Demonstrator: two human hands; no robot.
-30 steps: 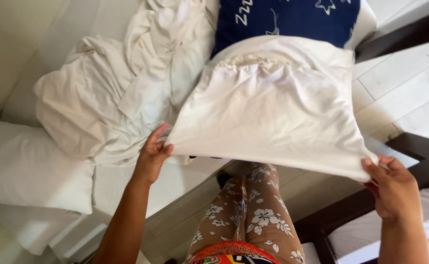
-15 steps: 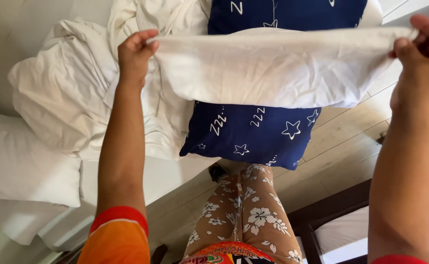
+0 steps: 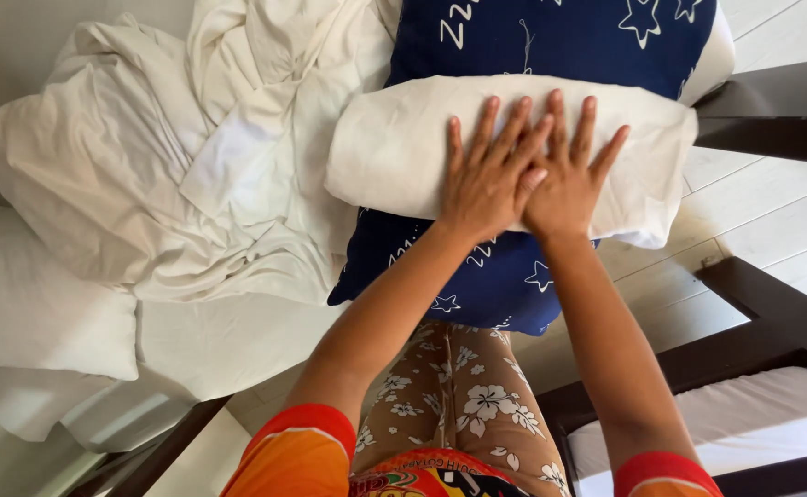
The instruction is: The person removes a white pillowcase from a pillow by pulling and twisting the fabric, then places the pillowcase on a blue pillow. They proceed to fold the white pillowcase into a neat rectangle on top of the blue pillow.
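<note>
Landmark: folded white cloth pillowcase [image 3: 394, 156], a long flat band lying on top of the dark blue star-print pillow [image 3: 551, 41].
Long axis: runs side to side across me; ends stick out L & R of my hands.
My left hand [image 3: 488, 175]: flat on the band's middle, fingers spread, gripping nothing.
My right hand [image 3: 564, 175]: flat just beside it, index overlapping my L fingers, also gripping nothing.
Nearer end: R end is closer to my R hand; L end is farther out.
Beyond L end: crumpled white sheet [image 3: 173, 156].
Under band: prob. pillow only, can't tell for sure.
</note>
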